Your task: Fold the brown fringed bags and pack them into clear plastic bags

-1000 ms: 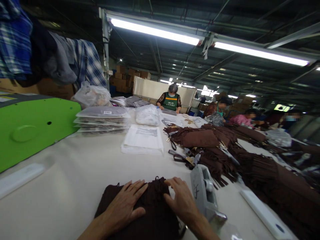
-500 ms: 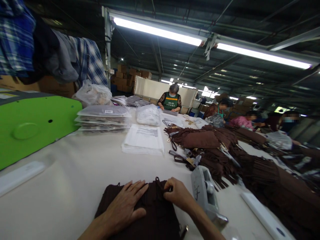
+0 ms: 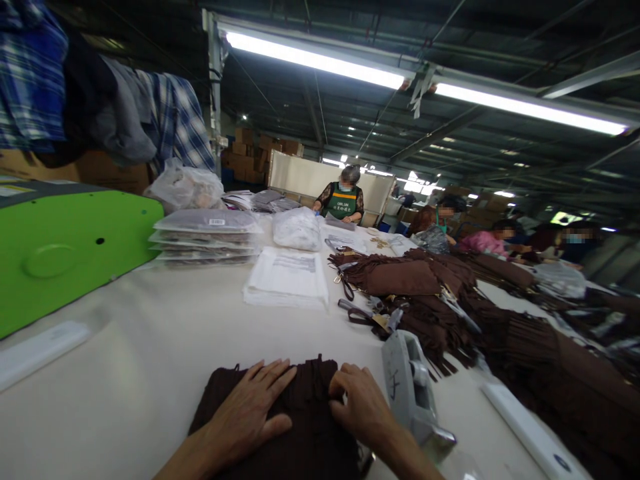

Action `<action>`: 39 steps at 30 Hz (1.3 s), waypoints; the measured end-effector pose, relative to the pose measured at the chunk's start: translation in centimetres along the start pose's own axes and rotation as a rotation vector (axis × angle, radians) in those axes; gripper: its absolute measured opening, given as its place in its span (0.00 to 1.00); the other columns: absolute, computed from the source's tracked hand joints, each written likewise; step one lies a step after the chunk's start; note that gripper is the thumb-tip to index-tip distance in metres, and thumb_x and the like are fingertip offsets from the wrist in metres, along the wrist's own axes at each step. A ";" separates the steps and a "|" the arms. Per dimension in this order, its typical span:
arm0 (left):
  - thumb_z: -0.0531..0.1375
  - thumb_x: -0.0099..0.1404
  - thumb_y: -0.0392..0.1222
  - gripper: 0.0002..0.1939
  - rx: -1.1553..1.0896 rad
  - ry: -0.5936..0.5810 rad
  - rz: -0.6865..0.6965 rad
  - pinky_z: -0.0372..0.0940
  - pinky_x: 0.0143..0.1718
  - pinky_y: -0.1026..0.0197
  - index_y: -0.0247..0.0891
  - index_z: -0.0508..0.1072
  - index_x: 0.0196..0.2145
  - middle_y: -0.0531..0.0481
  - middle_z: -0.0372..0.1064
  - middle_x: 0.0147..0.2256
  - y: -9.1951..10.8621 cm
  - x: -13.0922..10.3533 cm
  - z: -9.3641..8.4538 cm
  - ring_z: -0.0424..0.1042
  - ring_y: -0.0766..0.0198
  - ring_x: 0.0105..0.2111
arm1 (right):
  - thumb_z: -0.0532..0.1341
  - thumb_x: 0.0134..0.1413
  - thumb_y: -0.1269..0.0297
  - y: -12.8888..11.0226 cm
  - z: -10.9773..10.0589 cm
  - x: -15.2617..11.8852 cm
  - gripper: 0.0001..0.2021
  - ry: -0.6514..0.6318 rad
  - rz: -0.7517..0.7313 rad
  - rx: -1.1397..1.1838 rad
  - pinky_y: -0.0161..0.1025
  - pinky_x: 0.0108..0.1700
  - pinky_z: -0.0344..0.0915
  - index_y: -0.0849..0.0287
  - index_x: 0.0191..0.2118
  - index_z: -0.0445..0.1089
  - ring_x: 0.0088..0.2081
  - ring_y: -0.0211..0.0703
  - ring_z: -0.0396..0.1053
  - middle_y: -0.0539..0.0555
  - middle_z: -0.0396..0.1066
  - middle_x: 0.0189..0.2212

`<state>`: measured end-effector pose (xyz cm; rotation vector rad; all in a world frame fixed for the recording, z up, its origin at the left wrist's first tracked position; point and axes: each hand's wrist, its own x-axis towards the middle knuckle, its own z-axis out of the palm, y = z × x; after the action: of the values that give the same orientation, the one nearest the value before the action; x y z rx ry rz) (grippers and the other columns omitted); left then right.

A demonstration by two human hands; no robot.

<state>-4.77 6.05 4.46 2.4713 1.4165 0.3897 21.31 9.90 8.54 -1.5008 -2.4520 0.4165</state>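
Note:
A dark brown fringed bag (image 3: 300, 427) lies on the table right in front of me. My left hand (image 3: 257, 407) rests flat on it, fingers stretched out and the thumb apart. At the bag's upper right edge, my right hand (image 3: 357, 403) has its thumb and forefinger curled together on the fringe; the exact pinch is partly hidden. Loose strips stick up along the bag's top edge between the two hands. Just right of my right hand stands a grey tape dispenser-like device (image 3: 407, 380) with a metal end.
Brown fringed bags (image 3: 405, 277) are heaped on the right. White sheets (image 3: 287, 277) and packed plastic bags (image 3: 205, 233) lie ahead. A green machine (image 3: 75, 253) stands left; white bars (image 3: 40, 353) lie at both sides. A co-worker (image 3: 345, 197) sits across the table.
My right hand has shifted slightly along the bag's right edge, and the strip loop it pinched upright has come down. My left hand stays in place.

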 end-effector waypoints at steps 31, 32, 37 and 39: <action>0.52 0.68 0.60 0.33 -0.016 0.038 0.005 0.48 0.64 0.40 0.52 0.49 0.66 0.48 0.49 0.67 -0.2 0.0 0.2 0.52 0.49 0.64 | 0.61 0.42 0.70 1.2 -1.3 1.5 0.01 -0.001 0.101 0.323 0.33 0.33 0.60 0.58 0.24 0.70 0.32 0.39 0.68 0.49 0.71 0.28; 0.52 0.68 0.61 0.33 -0.015 0.038 0.004 0.48 0.64 0.40 0.52 0.49 0.66 0.48 0.49 0.67 -0.2 0.0 0.2 0.52 0.49 0.64 | 0.61 0.43 0.70 1.3 -1.6 1.6 0.01 0.009 0.084 0.353 0.32 0.35 0.60 0.58 0.24 0.69 0.34 0.39 0.69 0.49 0.72 0.30; 0.51 0.68 0.62 0.33 -0.015 0.037 0.004 0.47 0.64 0.39 0.51 0.49 0.66 0.47 0.49 0.66 -0.2 -0.1 0.2 0.52 0.49 0.65 | 0.60 0.44 0.72 2.0 -1.1 1.2 0.02 -0.034 0.052 0.431 0.31 0.30 0.58 0.59 0.25 0.70 0.29 0.36 0.66 0.47 0.71 0.25; 0.52 0.68 0.61 0.34 -0.015 0.031 0.004 0.48 0.64 0.39 0.51 0.49 0.66 0.47 0.49 0.66 -0.2 -0.1 0.2 0.52 0.49 0.64 | 0.61 0.41 0.73 2.2 -0.5 0.7 0.03 -0.100 0.038 0.441 0.31 0.27 0.56 0.59 0.25 0.71 0.26 0.35 0.64 0.45 0.70 0.22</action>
<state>-4.86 6.07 4.16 2.4662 1.4160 0.4400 22.96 11.51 8.26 -1.3624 -2.2055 0.9855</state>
